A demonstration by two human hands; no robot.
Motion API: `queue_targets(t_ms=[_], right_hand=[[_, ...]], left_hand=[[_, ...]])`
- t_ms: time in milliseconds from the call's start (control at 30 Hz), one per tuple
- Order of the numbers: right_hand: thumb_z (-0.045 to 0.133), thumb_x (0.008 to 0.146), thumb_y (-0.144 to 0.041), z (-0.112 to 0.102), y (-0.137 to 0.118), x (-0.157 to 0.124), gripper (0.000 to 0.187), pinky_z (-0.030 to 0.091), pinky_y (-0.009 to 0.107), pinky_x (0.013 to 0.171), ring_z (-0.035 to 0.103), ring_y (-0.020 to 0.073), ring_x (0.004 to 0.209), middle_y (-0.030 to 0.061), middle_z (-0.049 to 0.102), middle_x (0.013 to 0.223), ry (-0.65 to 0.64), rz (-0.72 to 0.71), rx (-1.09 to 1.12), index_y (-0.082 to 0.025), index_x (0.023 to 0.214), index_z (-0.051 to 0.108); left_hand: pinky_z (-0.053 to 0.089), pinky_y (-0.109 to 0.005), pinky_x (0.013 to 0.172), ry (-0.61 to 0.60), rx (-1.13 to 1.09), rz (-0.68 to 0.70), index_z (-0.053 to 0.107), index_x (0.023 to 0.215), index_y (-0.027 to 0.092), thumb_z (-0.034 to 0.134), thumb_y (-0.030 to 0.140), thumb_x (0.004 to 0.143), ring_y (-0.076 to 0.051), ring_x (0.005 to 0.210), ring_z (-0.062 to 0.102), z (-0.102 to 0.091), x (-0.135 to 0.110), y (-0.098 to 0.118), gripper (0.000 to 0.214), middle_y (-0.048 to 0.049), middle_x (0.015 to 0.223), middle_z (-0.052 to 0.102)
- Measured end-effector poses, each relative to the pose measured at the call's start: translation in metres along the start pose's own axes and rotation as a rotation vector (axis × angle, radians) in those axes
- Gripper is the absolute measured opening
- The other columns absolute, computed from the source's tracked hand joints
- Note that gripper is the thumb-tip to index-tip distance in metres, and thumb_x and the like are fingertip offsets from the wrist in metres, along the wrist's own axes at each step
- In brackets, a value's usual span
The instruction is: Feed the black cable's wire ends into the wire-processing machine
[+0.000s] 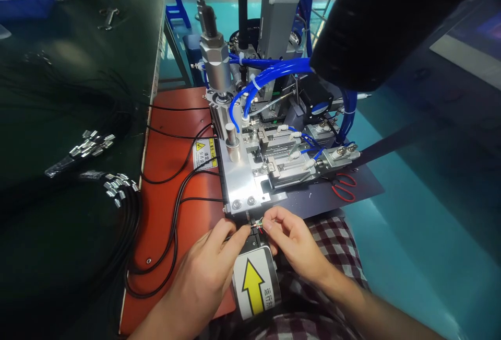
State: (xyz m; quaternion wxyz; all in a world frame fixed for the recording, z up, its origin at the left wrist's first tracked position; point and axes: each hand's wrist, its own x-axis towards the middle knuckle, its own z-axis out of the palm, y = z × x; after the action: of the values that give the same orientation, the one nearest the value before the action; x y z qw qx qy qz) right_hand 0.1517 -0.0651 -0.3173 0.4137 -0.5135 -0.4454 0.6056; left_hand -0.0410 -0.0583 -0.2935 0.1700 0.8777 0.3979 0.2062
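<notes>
At the front edge of the machine, my left hand [205, 267] is closed, thumb and forefinger pinching the end of a thin cable. Fine coloured wires [259, 224] fan out from that end. My right hand [293, 241] pinches the tips of these wires between thumb and fingertips. Both hands are close together, just above a dark track [254, 243] on the machine. Below them is a white label with a yellow arrow [252, 285]. Beyond my fingertips stands a bright metal block [245, 186] with bolts. My fingers partly hide the cable and wires.
Black cables [176, 225] loop over an orange-red board [164, 147] at left. Bundles of cables with silvery connectors [119, 186] lie on the dark table. Blue air tubes [274, 71] arch over the machine. Red-handled scissors [344, 187] lie at right. A large black tube [352, 26] hangs overhead.
</notes>
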Motion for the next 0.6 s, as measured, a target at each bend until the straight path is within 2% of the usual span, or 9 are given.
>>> queue_targets(t_ms=[100,167,233,300,433,533,600], right_hand=[[0.05,0.092,-0.026,-0.001,0.0,-0.004,0.013,0.039,0.025,0.055,0.047,0.0125,0.06,-0.0018,0.05,0.072,0.066,-0.158,-0.155,-0.02,0.081,0.053],[0.049,0.092,-0.02,-0.003,-0.005,-0.008,0.011,0.04,0.026,0.059,0.048,0.0134,0.065,-0.0014,0.05,0.075,0.084,-0.264,-0.234,-0.021,0.082,0.053],[0.048,0.092,-0.016,-0.006,-0.014,-0.013,0.011,0.039,0.027,0.061,0.047,0.0135,0.066,-0.0018,0.049,0.075,0.049,-0.334,-0.275,-0.021,0.083,0.052],[0.049,0.091,-0.014,-0.009,-0.026,-0.019,0.01,0.039,0.027,0.061,0.047,0.0134,0.066,-0.002,0.048,0.075,-0.025,-0.376,-0.299,-0.021,0.084,0.051],[0.049,0.09,-0.013,-0.012,-0.045,-0.031,0.01,0.039,0.027,0.062,0.048,0.0138,0.068,-0.0005,0.05,0.077,-0.145,-0.421,-0.364,-0.02,0.084,0.05],[0.048,0.09,-0.014,-0.01,-0.047,-0.037,0.01,0.04,0.027,0.062,0.049,0.014,0.068,0.0005,0.051,0.077,-0.133,-0.39,-0.328,-0.019,0.082,0.052],[0.049,0.091,-0.017,-0.009,-0.045,-0.041,0.009,0.041,0.026,0.061,0.05,0.0138,0.068,0.0002,0.052,0.076,-0.102,-0.321,-0.258,-0.019,0.083,0.054]], left_hand=[[0.052,-0.028,0.07,0.032,-0.043,0.003,0.051,0.122,0.017,0.041,0.002,0.088,-0.017,0.079,0.058,-0.005,0.001,0.007,0.039,-0.0071,0.097,0.055],[0.051,-0.028,0.077,0.059,-0.129,-0.06,0.051,0.122,0.018,0.043,0.004,0.089,-0.017,0.086,0.059,-0.01,0.003,0.015,0.036,-0.0073,0.101,0.057],[0.05,-0.026,0.079,0.041,-0.264,-0.162,0.051,0.12,0.02,0.046,0.01,0.09,-0.016,0.086,0.059,-0.014,0.005,0.024,0.032,-0.0059,0.1,0.059],[0.05,-0.024,0.073,-0.025,-0.411,-0.276,0.053,0.116,0.022,0.049,0.017,0.091,-0.015,0.081,0.06,-0.017,0.008,0.033,0.026,-0.0034,0.094,0.06],[0.045,-0.02,0.059,-0.118,-0.645,-0.438,0.061,0.092,0.023,0.052,0.027,0.09,-0.013,0.068,0.057,-0.023,0.015,0.046,0.01,0.0006,0.078,0.06],[0.035,-0.018,0.047,-0.167,-0.827,-0.622,0.062,0.08,0.02,0.056,0.03,0.085,-0.01,0.055,0.046,-0.028,0.021,0.055,0.013,0.0033,0.063,0.052],[0.027,-0.018,0.042,-0.191,-0.954,-0.746,0.06,0.075,0.018,0.059,0.032,0.08,-0.008,0.047,0.037,-0.031,0.024,0.06,0.015,0.0059,0.054,0.044]])
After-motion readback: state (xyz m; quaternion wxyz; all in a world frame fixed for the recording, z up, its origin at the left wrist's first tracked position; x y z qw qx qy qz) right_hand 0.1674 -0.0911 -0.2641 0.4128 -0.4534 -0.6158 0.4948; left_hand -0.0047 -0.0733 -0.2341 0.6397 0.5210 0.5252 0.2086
